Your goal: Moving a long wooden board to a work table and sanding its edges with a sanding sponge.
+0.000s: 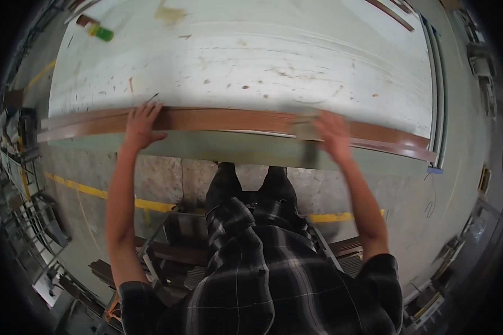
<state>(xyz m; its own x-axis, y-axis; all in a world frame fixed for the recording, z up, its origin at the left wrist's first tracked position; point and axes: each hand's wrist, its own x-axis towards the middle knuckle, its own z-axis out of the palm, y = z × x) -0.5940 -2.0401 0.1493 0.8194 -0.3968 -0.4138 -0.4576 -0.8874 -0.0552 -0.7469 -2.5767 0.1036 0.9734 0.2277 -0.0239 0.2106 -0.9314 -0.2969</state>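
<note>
A long brown strip (223, 119) lies along the near edge of the white tabletop, crossing it from side to side. My left hand (143, 125) rests across the strip left of the middle, its fingers stretched toward the far edge and the thumb apart. A small dark thin mark or piece shows by its fingertips. Farther right, my right hand (334, 134) is smeared by motion over the strip. It presses a pale grey-green cloth or pad (305, 127) against the brown surface; its exact kind is blurred.
The stained white tabletop (235, 61) spreads beyond the strip. A green and yellow bottle (99, 30) lies at the far left, and brown strips (390, 14) lie at the far right. Metal rails (436, 95) run down the right edge. Brown lengths (179, 252) are stacked behind my legs.
</note>
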